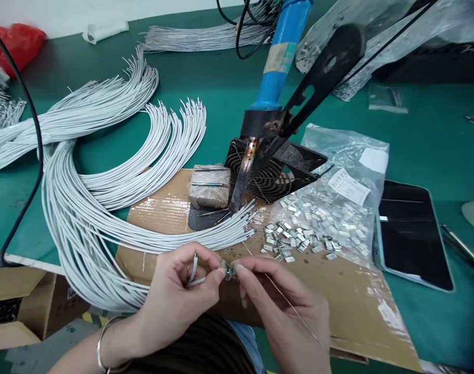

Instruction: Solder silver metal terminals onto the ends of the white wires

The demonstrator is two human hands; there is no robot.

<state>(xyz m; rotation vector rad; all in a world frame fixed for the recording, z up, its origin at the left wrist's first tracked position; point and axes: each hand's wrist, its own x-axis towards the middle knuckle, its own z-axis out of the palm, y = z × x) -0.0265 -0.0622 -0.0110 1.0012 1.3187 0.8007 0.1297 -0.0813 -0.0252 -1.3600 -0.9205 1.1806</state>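
My left hand (186, 298) is closed, with a short end of white cable (194, 267) looped through its fingers. Its thumb and index finger pinch at a small metal connector (229, 270). From the other side, my right hand (281, 306) grips the same connector between thumb and fingertip. A thin solder wire (291, 305) runs through the right hand. Just beyond the hands lie the ends of a thick bundle of white cables (198, 239). Loose small metal connector shells (291, 240) are heaped to the right. The exact contact at the fingertips is partly hidden.
A blue-handled soldering iron (273, 78) hangs in a black stand, its tip low ahead of the hands. Behind it sits a fan (268, 171). A wrapped block (209, 187), cardboard sheet (346, 306), clear bag (346, 140), phone (414, 234) and more white cables (104, 109) surround the work.
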